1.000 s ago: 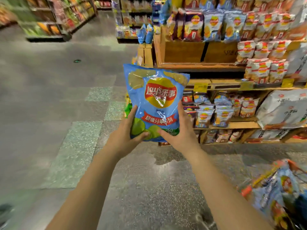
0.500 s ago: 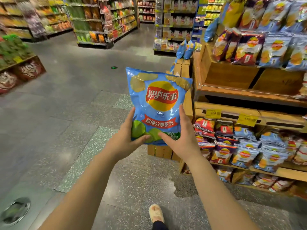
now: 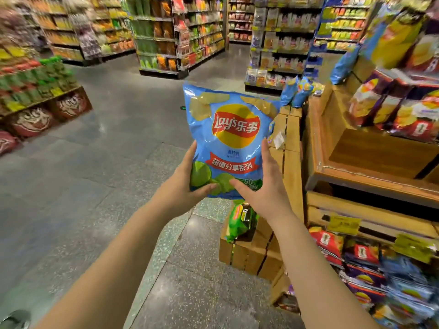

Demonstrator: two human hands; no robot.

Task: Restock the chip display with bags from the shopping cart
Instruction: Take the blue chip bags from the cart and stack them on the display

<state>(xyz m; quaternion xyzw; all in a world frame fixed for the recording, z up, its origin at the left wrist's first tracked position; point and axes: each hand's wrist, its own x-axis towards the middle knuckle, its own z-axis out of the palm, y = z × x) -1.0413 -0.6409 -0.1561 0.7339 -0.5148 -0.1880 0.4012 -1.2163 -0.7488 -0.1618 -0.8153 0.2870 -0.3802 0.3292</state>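
A: Where is the chip bag (image 3: pixel 229 141) sitting?

B: Centre frame, upright, long axis vertical. The left hand (image 3: pixel 187 179) and right hand (image 3: pixel 263 186) are gripping its lower edges; the wooden display (image 3: pixel 370 160) is lying right, nearer the right hand.

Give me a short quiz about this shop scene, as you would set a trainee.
1. True or false: both hands hold the blue bag.
2. Which part of the bag does the left hand hold: A the top edge, B the lower left corner, C the middle of the front?
3. Fill in: on the wooden display to the right, the spot in front of the upper row of bags is ____.

Key
1. True; the right hand takes the lower right side.
2. B.
3. Bare.
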